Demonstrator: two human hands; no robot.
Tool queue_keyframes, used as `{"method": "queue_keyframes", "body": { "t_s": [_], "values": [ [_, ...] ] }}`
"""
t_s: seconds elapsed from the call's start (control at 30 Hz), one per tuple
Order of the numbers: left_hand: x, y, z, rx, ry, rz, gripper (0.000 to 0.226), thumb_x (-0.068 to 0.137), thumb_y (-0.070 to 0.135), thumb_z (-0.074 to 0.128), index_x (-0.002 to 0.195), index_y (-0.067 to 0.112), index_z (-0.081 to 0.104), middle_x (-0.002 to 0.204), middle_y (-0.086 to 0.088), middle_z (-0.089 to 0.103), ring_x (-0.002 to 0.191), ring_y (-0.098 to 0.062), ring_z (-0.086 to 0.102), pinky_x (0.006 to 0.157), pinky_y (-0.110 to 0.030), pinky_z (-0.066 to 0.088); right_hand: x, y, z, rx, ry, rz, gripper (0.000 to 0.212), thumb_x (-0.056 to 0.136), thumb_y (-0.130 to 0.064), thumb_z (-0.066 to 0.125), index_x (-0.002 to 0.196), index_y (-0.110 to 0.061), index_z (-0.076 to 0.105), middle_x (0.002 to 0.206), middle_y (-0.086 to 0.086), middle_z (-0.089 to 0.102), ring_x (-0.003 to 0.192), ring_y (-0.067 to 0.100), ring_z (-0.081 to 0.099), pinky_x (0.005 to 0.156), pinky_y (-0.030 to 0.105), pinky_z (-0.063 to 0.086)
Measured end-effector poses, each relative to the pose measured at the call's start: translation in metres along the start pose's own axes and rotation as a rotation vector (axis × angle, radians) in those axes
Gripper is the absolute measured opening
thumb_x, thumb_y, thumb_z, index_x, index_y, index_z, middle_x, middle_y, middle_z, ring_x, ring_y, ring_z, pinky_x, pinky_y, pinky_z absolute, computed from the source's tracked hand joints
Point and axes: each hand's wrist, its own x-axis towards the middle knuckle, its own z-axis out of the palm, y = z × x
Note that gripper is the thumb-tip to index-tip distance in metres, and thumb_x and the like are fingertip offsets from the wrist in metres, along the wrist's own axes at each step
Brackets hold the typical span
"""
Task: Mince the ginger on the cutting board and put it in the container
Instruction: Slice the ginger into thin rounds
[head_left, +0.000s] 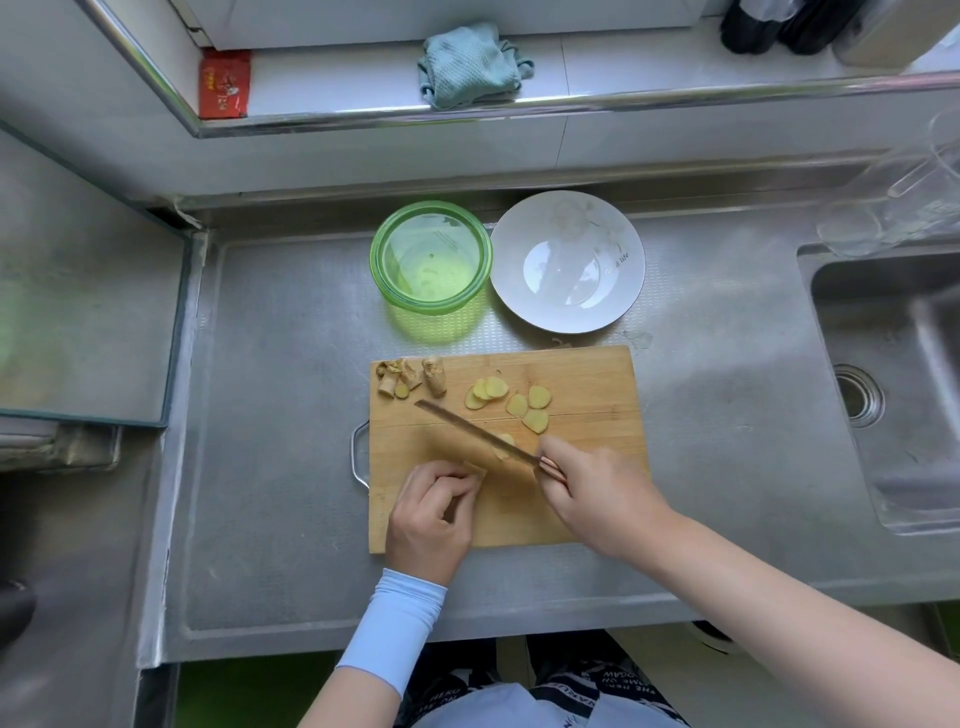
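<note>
A wooden cutting board (582, 379) lies on the steel counter. Several yellow ginger slices (537, 397) are spread over its far half, and knobbly ginger ends (434, 375) sit at its far left corner. My left hand (431, 512) pinches a small ginger piece (475, 469) against the board with curled fingers. My right hand (592, 488) grips the handle of a knife (467, 428), whose blade runs diagonally to the far left, right beside the held piece. A green see-through container (431, 257) stands beyond the board.
A white plate (613, 249) sits right of the container. The sink (893, 384) lies to the right. Clear glassware (898, 208) stands at the far right, and a teal cloth (470, 65) and a red packet (223, 83) rest on the ledge behind.
</note>
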Motion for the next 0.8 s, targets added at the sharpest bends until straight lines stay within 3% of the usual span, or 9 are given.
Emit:
{"method": "queue_keyframes", "body": {
  "t_s": [0.07, 0.17, 0.27, 0.33, 0.43, 0.5, 0.63, 0.8],
  "values": [
    [-0.001, -0.001, 0.001, 0.005, 0.014, -0.009, 0.009, 0.077, -0.001, 0.078, 0.074, 0.005, 0.073, 0.085, -0.004, 0.068, 0.08, -0.019, 0.065, 0.073, -0.026, 0.052, -0.007, 0.003, 0.002, -0.142, 0.062, -0.097, 0.017, 0.092, -0.035, 0.058, 0.107, -0.029, 0.051, 0.074, -0.003, 0.064, 0.064, 0.029, 0.059, 0.052, 0.035, 0.045],
    [-0.004, -0.004, 0.002, 0.021, 0.028, -0.022, 0.009, 0.072, 0.001, 0.078, 0.077, 0.008, 0.075, 0.091, -0.001, 0.068, 0.084, -0.021, 0.064, 0.079, -0.021, 0.051, -0.013, 0.009, 0.004, -0.252, 0.142, -0.194, 0.037, 0.073, -0.028, 0.081, 0.104, -0.022, 0.06, 0.065, -0.007, 0.062, 0.049, 0.021, 0.058, 0.038, 0.028, 0.04],
    [-0.004, -0.003, 0.003, 0.04, 0.028, -0.017, 0.014, 0.069, 0.0, 0.078, 0.079, 0.009, 0.076, 0.098, 0.007, 0.062, 0.086, -0.02, 0.062, 0.083, -0.014, 0.045, -0.015, 0.012, 0.002, -0.269, 0.175, -0.213, 0.037, 0.071, -0.028, 0.084, 0.099, -0.02, 0.062, 0.064, -0.007, 0.062, 0.049, 0.021, 0.058, 0.036, 0.028, 0.04],
    [-0.003, -0.002, 0.003, 0.028, 0.033, -0.014, 0.011, 0.071, 0.0, 0.078, 0.077, 0.008, 0.076, 0.096, 0.007, 0.063, 0.084, -0.018, 0.062, 0.082, -0.011, 0.044, -0.016, 0.012, 0.0, -0.243, 0.189, -0.213, 0.031, 0.075, -0.03, 0.08, 0.098, -0.021, 0.061, 0.063, -0.007, 0.061, 0.048, 0.021, 0.057, 0.037, 0.027, 0.037],
    [-0.003, -0.004, 0.004, 0.025, 0.039, -0.016, 0.006, 0.075, 0.002, 0.079, 0.075, 0.007, 0.075, 0.086, -0.002, 0.068, 0.081, -0.016, 0.062, 0.08, -0.01, 0.045, -0.023, 0.01, 0.0, -0.174, 0.145, -0.184, 0.016, 0.088, -0.038, 0.052, 0.098, -0.026, 0.054, 0.06, -0.008, 0.058, 0.046, 0.024, 0.052, 0.036, 0.03, 0.039],
    [-0.005, -0.004, 0.004, 0.062, 0.042, -0.037, 0.009, 0.08, 0.01, 0.072, 0.073, 0.006, 0.075, 0.081, -0.008, 0.07, 0.078, -0.018, 0.06, 0.077, -0.01, 0.043, -0.031, 0.01, 0.002, -0.157, 0.094, -0.181, 0.019, 0.09, -0.042, 0.039, 0.098, -0.029, 0.05, 0.06, -0.007, 0.057, 0.045, 0.026, 0.05, 0.037, 0.033, 0.041],
    [-0.007, -0.005, 0.005, 0.059, 0.045, -0.05, 0.018, 0.082, 0.014, 0.064, 0.071, 0.005, 0.075, 0.08, -0.011, 0.07, 0.078, -0.018, 0.057, 0.083, -0.001, 0.035, -0.041, 0.008, 0.002, -0.139, 0.059, -0.168, 0.015, 0.09, -0.042, 0.037, 0.097, -0.031, 0.044, 0.058, -0.01, 0.053, 0.044, 0.025, 0.047, 0.037, 0.033, 0.04],
    [-0.008, -0.006, 0.007, 0.04, 0.044, -0.053, 0.016, 0.082, 0.012, 0.064, 0.072, 0.004, 0.074, 0.081, -0.011, 0.069, 0.078, -0.018, 0.058, 0.084, -0.001, 0.035, -0.044, 0.006, -0.001, -0.124, -0.022, -0.116, 0.012, 0.095, -0.042, 0.037, 0.1, -0.031, 0.039, 0.065, -0.007, 0.055, 0.052, 0.029, 0.051, 0.045, 0.037, 0.045]
  ]
}}
